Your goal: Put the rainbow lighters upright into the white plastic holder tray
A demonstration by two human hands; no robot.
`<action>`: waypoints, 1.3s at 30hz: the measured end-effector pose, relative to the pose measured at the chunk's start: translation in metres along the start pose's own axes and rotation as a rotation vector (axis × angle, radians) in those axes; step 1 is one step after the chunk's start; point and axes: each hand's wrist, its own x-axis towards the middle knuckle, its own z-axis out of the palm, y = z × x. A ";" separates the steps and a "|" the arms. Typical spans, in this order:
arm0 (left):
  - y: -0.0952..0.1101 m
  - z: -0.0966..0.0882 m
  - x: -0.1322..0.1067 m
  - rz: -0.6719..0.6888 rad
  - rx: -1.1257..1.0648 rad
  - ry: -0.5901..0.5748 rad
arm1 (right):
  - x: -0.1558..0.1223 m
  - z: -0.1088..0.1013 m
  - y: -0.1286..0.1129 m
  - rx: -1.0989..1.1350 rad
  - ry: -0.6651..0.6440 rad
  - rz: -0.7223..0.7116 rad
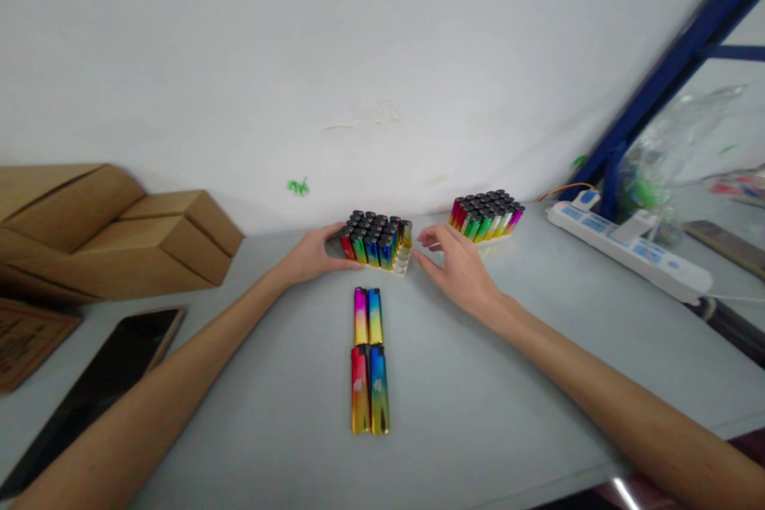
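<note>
Shiny rainbow-coloured lighters (pixel 371 249) stand upright in a pale tray (pixel 399 268), with a few unfilled holes at its right end. My left hand (pixel 316 255) grips the tray's left end, thumb along the front and fingers behind. Just off the right end, my right hand (pixel 453 261) hovers with curved fingers and thumb apart, nothing visible between them. In front of the tray, several lighters lie flat in two pairs: a pink-and-yellow lighter (pixel 360 317) beside a blue-and-yellow lighter (pixel 374 317), and nearer me a red-gold lighter (pixel 359 390) beside a blue-gold lighter (pixel 378 392).
A second block of upright lighters (pixel 487 215) stands by the wall, behind my right hand. Cardboard boxes (pixel 173 243) and a dark phone (pixel 101 382) are at the left. On the right are a white power strip (pixel 627 247), another phone (pixel 726 247) and a blue frame (pixel 669 72).
</note>
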 end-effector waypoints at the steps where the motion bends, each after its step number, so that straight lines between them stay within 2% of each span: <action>1: -0.001 0.001 0.000 0.015 -0.010 0.002 | -0.007 -0.002 -0.009 0.008 -0.001 -0.007; 4: -0.003 0.003 0.000 0.030 -0.018 0.017 | -0.026 -0.002 -0.037 0.040 -0.152 0.003; 7: -0.006 0.005 0.001 0.035 -0.008 0.025 | -0.039 0.008 -0.055 0.046 -0.304 0.038; 13: -0.010 0.007 0.002 0.065 -0.042 0.037 | -0.030 0.024 -0.068 -0.147 -0.397 0.188; 19: -0.011 0.009 0.004 0.085 -0.081 0.037 | -0.018 0.018 -0.067 -0.132 -0.520 0.205; 27: -0.008 0.008 0.003 0.068 -0.084 0.031 | -0.014 0.016 -0.055 -0.089 -0.519 0.184; 32: -0.010 0.008 0.003 0.067 -0.082 0.024 | -0.011 0.004 -0.043 -0.173 -0.543 0.195; 35: -0.009 0.008 0.003 0.062 -0.072 0.038 | -0.012 -0.005 -0.042 -0.209 -0.559 0.117; 37: -0.007 0.008 0.002 0.053 -0.057 0.045 | -0.013 -0.011 -0.044 -0.090 -0.564 0.081; 39: -0.006 0.007 0.002 0.054 -0.053 0.039 | -0.014 -0.016 -0.045 0.165 -0.581 0.145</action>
